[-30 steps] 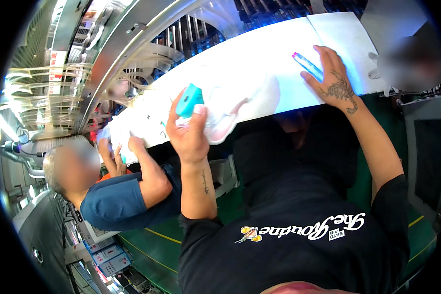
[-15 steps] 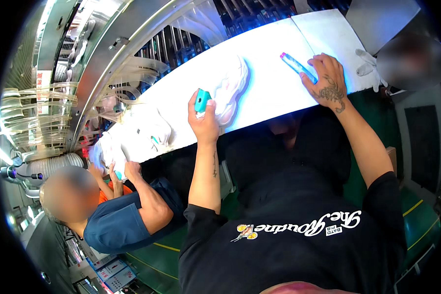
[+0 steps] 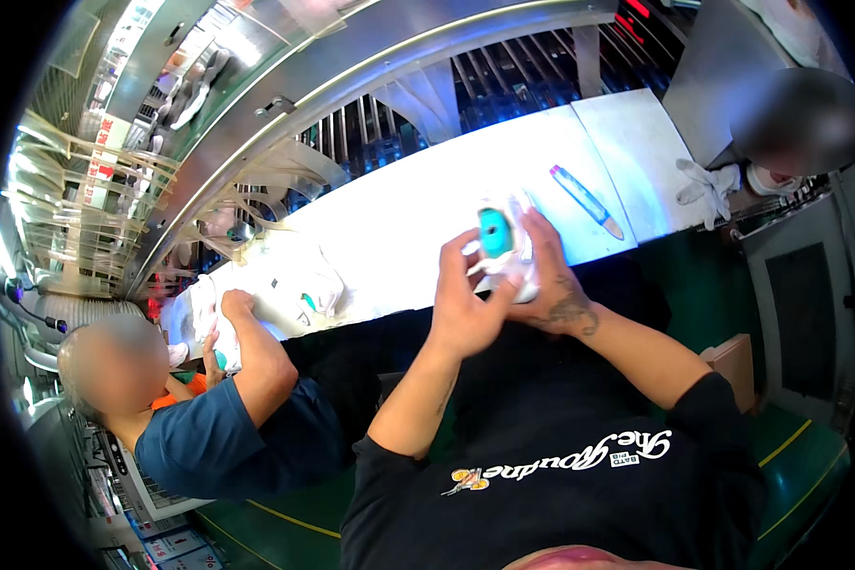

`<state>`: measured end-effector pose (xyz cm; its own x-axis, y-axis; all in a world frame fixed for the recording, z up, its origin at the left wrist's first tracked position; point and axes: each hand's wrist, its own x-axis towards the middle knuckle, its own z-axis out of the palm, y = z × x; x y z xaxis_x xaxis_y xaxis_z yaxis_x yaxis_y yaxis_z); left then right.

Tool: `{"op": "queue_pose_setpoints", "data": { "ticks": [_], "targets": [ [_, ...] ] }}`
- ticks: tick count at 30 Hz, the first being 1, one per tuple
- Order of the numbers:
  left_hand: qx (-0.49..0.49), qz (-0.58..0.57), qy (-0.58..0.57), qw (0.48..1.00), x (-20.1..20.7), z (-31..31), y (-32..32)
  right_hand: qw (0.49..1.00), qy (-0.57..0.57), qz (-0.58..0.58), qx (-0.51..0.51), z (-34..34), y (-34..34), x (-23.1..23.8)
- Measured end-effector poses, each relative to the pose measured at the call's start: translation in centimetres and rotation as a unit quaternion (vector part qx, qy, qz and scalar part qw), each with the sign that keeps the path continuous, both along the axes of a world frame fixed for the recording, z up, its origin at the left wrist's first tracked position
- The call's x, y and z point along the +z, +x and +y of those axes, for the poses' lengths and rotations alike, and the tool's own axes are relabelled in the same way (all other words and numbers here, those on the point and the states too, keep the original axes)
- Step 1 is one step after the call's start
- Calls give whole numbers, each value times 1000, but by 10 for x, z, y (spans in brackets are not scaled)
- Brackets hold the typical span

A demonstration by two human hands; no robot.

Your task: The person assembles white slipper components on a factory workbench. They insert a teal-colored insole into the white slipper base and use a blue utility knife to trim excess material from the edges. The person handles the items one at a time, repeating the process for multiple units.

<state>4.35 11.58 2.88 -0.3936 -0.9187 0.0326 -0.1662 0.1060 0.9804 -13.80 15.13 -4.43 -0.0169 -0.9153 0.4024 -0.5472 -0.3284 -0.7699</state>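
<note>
Both of my hands are around a white shoe (image 3: 520, 249), held up over the front edge of the white table in the head view. A teal shoe last (image 3: 494, 234) shows in its opening, with a dark hole in its top. My left hand (image 3: 470, 302) curls round the near left side, fingers on the shoe and thumb across it. On the other side, my tattooed right hand (image 3: 553, 285) grips it, with part of the palm hidden. A slim blue marker-like tube (image 3: 587, 202) with a pink end lies untouched on the table to the right.
At left, a co-worker's hand (image 3: 237, 302) works on a white shoe (image 3: 202, 302). Another white shoe (image 3: 331, 282) rests between us. White gloves (image 3: 708, 190) lie at the table's right end, near another person. A roller conveyor (image 3: 532, 66) runs behind the table.
My right hand has left the marker-like tube and come over to the shoe. The shoe has been raised off the table, moved right and turned, and both hands now hold it.
</note>
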Motion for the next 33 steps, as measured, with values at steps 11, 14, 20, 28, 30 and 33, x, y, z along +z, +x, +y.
{"op": "queue_pose_setpoints", "data": {
  "ticks": [11, 14, 20, 28, 30, 33],
  "targets": [
    [178, -442, -311, 823, -105, -84, 92, 837, 140, -528, -8, 17, -97, 73],
    [183, -450, -321, 813, -100, -81, 80, 897, -43, -438, -30, -2, -118, 109],
    [188, -436, -277, 835, -87, -78, 96, 885, -433, -91, -143, -166, -145, 280],
    [193, -389, -278, 857, -86, -89, 82, 836, -357, 259, -328, -380, -217, 460],
    [203, -396, -266, 855, -83, -83, 90, 845, -332, 343, -241, -409, -240, 396],
    [203, -386, -262, 861, -86, -83, 91, 921, -117, 330, -171, -401, -222, 289]
  ]
}}
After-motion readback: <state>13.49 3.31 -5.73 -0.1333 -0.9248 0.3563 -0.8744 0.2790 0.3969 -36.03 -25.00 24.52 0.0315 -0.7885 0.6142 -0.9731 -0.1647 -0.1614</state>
